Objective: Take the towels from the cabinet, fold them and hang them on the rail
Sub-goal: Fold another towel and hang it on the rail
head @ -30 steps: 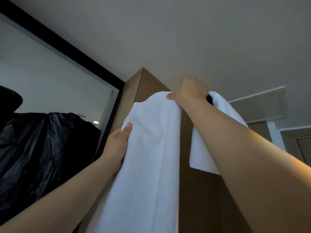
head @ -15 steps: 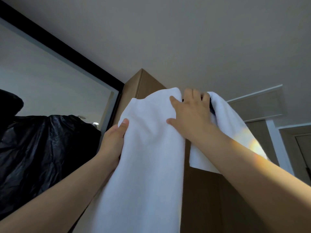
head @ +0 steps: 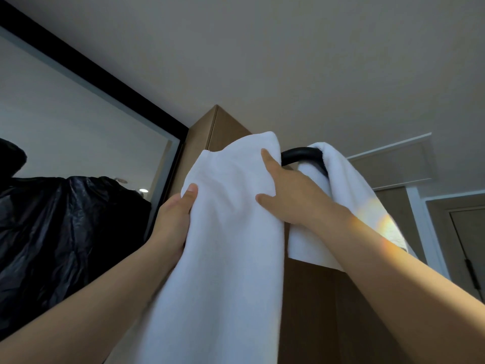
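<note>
The wooden cabinet is standing behind everything. The long white towel is hanging down between the 2 hands, its top lying at the black rail. A 2nd towel is draping over the rail just to its right. The left hand, arm reaching up, is pinching the long towel's left edge, thumb in front. The right hand is pressing on its upper right part, thumb and forefinger spread; the other fingers are hidden.
</note>
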A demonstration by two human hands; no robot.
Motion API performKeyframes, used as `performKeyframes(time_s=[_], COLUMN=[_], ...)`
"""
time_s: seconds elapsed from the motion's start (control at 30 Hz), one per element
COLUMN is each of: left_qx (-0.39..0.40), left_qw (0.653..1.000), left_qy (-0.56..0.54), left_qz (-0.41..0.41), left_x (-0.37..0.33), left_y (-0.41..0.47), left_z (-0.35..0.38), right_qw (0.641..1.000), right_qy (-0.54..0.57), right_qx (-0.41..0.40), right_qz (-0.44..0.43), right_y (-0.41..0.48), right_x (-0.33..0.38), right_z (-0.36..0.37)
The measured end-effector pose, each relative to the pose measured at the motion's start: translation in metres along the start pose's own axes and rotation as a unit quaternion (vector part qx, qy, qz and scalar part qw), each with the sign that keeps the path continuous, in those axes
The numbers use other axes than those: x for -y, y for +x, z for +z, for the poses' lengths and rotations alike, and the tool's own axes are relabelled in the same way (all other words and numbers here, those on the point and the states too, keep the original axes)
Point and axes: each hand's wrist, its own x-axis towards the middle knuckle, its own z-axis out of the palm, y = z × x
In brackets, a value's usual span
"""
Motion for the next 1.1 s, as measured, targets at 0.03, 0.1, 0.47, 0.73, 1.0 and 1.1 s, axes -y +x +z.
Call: performKeyframes(time_s=[0.03, 0.1, 0.47, 0.73, 1.0, 1.1], left_qx=[-0.002, -0.005, 0.003, 0.03, -0.037, -0.137], left_qw=[1.0, 1.0, 0.997, 0.994, 0.992, 0.97], left_qy=[0.002, 0.003, -0.072, -0.04, 0.112, 0.197], left_qz=[-0.001, 0.0, -0.014, -0.096, -0.048, 0.05], left_x=[0.001, 0.002, -0.017, 0.018, -0.005, -0.005], left_y=[-0.001, 0.0, 0.053, 0.069, 0.084, 0.087], left_z=[0.0, 0.001, 0.042, 0.048, 0.047, 0.048], right_qw=[0.999, 0.994, 0.962, 0.989, 0.992, 0.992], right_qy=[0.034, 0.096, 0.072, -0.011, -0.01, -0.006], right_qx=[0.0, -0.038, -0.258, -0.056, -0.026, -0.036], right_qz=[-0.01, -0.026, 0.049, 0.135, 0.123, 0.123], right_y=[-0.002, -0.006, 0.065, 0.07, 0.062, 0.06], right_x=[-0.002, -0.005, -0.007, -0.033, -0.034, -0.033], right_z=[-0.001, 0.0, -0.047, -0.048, -0.052, -0.052])
